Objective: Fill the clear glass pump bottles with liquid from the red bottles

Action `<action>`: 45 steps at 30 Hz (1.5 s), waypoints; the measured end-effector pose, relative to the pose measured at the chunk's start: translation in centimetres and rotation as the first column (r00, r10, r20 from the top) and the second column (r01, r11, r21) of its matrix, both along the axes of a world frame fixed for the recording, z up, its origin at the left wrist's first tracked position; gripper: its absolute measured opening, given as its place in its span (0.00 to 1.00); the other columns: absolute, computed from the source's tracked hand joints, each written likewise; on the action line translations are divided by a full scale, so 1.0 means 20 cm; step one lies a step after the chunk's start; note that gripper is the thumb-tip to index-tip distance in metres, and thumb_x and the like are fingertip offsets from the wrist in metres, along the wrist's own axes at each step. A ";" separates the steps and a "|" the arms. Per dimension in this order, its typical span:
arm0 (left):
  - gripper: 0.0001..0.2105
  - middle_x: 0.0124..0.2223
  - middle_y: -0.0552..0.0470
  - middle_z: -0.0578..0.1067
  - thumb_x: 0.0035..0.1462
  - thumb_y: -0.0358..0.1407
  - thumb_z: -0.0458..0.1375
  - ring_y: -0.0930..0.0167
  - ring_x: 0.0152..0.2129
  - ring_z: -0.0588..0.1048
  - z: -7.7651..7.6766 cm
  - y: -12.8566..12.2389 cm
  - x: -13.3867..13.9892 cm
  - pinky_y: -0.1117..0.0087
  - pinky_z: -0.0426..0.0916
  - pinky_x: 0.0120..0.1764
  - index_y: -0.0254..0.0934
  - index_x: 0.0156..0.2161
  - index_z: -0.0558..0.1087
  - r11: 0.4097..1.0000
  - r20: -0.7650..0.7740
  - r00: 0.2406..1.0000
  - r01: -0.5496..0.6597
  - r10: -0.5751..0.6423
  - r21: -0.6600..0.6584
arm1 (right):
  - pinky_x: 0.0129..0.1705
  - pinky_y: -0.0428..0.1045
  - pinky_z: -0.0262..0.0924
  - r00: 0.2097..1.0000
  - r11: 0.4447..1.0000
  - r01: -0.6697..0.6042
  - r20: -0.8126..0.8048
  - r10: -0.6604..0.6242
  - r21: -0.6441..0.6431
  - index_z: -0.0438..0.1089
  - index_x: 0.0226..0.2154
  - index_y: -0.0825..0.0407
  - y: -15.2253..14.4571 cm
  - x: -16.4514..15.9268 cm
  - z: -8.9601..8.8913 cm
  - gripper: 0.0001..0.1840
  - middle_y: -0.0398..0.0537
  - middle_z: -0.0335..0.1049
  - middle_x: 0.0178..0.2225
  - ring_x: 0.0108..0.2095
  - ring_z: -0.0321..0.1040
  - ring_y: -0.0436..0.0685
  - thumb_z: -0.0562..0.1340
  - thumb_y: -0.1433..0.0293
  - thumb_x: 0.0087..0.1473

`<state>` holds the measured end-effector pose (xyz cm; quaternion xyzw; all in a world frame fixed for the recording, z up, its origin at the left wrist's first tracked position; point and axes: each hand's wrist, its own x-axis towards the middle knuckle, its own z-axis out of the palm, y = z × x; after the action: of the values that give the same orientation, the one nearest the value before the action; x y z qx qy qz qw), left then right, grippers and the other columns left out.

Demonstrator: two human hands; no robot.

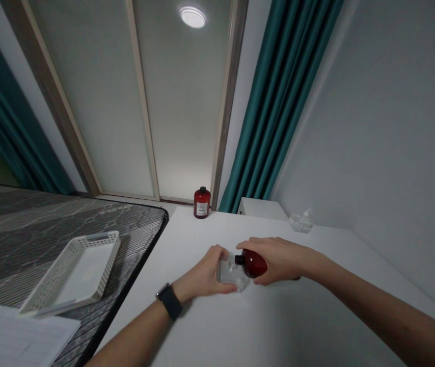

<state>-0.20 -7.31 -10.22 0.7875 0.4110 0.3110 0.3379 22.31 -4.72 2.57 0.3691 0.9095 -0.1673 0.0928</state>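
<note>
My right hand [280, 260] is wrapped round a dark red bottle [253, 263]. The bottle lies tilted on its side, its black neck pointing left over a clear container [230, 274]. Whether a cap covers the neck is too small to tell. My left hand [208, 272], with a dark watch on the wrist, grips the clear container from its left side, thumb and fingers around it. The container is see-through and its exact kind is unclear. A second red bottle [201, 204] with a black cap and pale label stands upright at the table's far edge.
The white table [210, 326] spreads beneath both hands. A crumpled clear plastic item [301, 221] is at the back right, near a white box-like piece [263, 208]. To the left, a white basket [76, 272] and papers [19, 336] rest on a grey striped surface [133, 224].
</note>
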 end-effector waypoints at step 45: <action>0.25 0.42 0.50 0.70 0.42 0.35 0.71 0.65 0.38 0.70 0.06 0.02 -0.07 0.63 0.69 0.42 0.37 0.44 0.66 0.999 -0.010 1.000 0.029 -0.029 -0.014 | 0.44 0.58 0.62 1.000 1.000 -0.008 0.028 0.008 -0.004 0.63 0.55 0.43 0.00 -0.01 0.02 0.34 0.52 0.71 0.49 0.46 0.71 0.69 0.68 0.60 0.44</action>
<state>-1.50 -6.96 -9.06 0.7926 0.4035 0.2991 0.3457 22.17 -4.77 2.88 0.3675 0.9092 -0.1636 0.1070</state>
